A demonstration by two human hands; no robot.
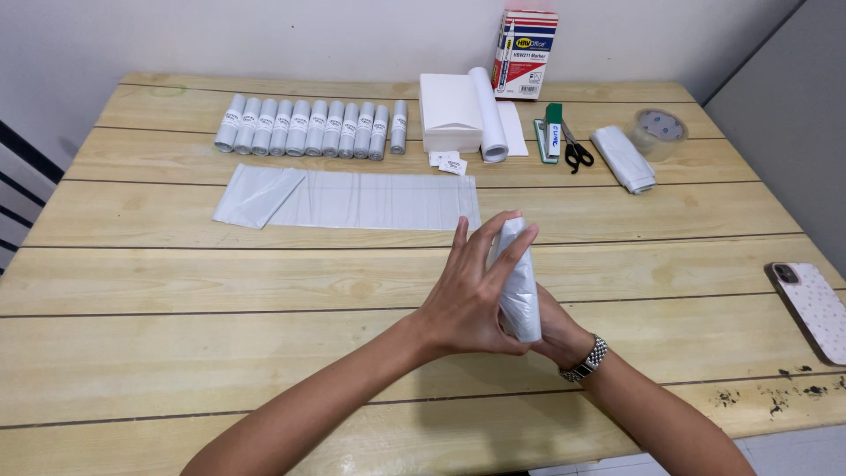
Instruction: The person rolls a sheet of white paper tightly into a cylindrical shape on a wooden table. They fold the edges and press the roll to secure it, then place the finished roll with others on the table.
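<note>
Both hands meet above the middle of the wooden table (176, 291). Between them stands a tightly rolled grey plastic bag (518, 282), nearly upright. My left hand (467, 291) presses flat against the roll's left side with its fingers extended. My right hand (555, 330), with a metal wristwatch (586, 360) on its wrist, grips the roll from behind and below and is mostly hidden by it. A flattened grey bag (352, 199) lies spread on the table beyond my hands.
A row of several rolled, labelled bags (308, 128) lines the far left. At the back are a white box (449, 113), a paper roll (487, 115), a marker box (523, 53), a stapler (552, 130), scissors (576, 152), a folded bag (624, 159) and tape (659, 129). A phone (811, 308) lies right.
</note>
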